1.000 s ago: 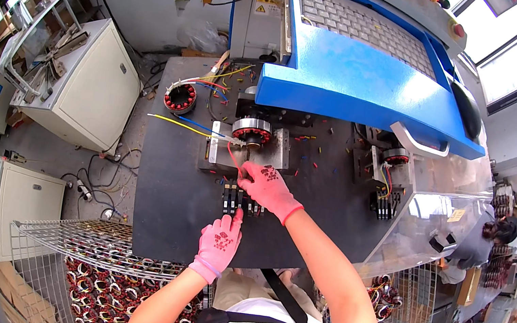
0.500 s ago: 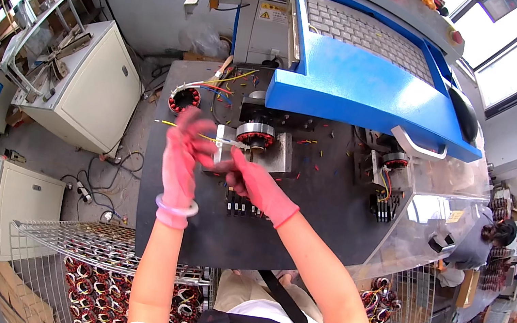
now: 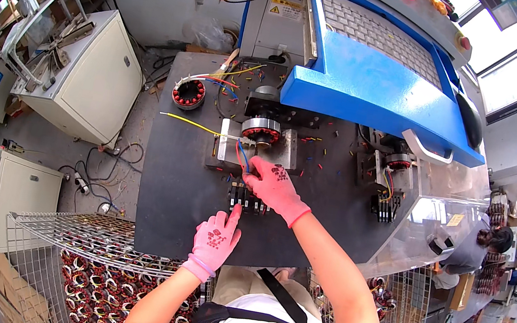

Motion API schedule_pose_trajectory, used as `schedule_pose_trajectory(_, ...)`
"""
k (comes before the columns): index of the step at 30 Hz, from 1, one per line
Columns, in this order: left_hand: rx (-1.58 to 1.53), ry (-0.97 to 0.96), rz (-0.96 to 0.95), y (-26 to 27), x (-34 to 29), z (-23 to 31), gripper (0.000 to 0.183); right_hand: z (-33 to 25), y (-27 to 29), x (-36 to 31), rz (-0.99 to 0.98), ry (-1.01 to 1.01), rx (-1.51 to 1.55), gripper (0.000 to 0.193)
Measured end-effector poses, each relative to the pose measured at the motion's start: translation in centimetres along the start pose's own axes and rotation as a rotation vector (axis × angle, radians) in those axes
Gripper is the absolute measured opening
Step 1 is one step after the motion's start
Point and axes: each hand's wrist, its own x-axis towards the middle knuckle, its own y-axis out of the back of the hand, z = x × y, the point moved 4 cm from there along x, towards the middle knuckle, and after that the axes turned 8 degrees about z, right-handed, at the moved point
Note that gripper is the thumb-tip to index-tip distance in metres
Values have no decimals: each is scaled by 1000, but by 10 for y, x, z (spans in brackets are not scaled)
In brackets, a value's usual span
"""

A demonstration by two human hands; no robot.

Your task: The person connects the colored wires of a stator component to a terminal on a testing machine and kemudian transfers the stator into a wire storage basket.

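Observation:
My right hand [image 3: 278, 189], in a pink glove, pinches the blue and red wires [image 3: 245, 160] that hang from a motor stator [image 3: 262, 130]. This stator, a steel ring with red windings, sits in a metal fixture [image 3: 288, 151]. A yellow wire [image 3: 189, 124] from it stretches out to the left, away from my fingers. My left hand [image 3: 217, 237], also gloved, has its fingers apart and holds nothing. Its index fingertip reaches a black terminal block [image 3: 248, 200], just below the right hand.
Another stator [image 3: 188, 92] lies on the dark table [image 3: 201, 172] at left. At right a second fixture holds a stator [image 3: 399, 161] wired to another terminal block [image 3: 385, 208]. A blue keyboard tray [image 3: 381, 93] overhangs the back. Wire baskets [image 3: 121, 234] of stators stand by my legs.
My left hand has moved from beside the stator down to the terminal block. My right hand has shifted slightly right and now grips the blue and red wires. The yellow wire lies free.

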Motion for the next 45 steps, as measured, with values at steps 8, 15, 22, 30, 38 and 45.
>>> schedule_pose_trajectory(8,195,-74,32,-22,-3,3,56,10,-12,3,102,184,-185,19)
schedule_pose_trajectory(15,-883,335,598,31,47,-37,45,5,-13,-6,202,227,-313,20)
schedule_pose_trajectory(22,-1697,216,522,127,117,-64,53,-19,-20,-5,-142,-348,739,36)
schedule_pose_trajectory(30,-832,53,134,82,13,-2,49,-20,3,2,-100,-177,383,15)
schedule_pose_trajectory(38,32,-19,31,3,-7,-12,68,-3,-13,-4,152,201,-223,17)
schedule_pose_trajectory(45,102,-15,4,-1,-5,-8,64,3,-28,-3,179,262,-346,18)
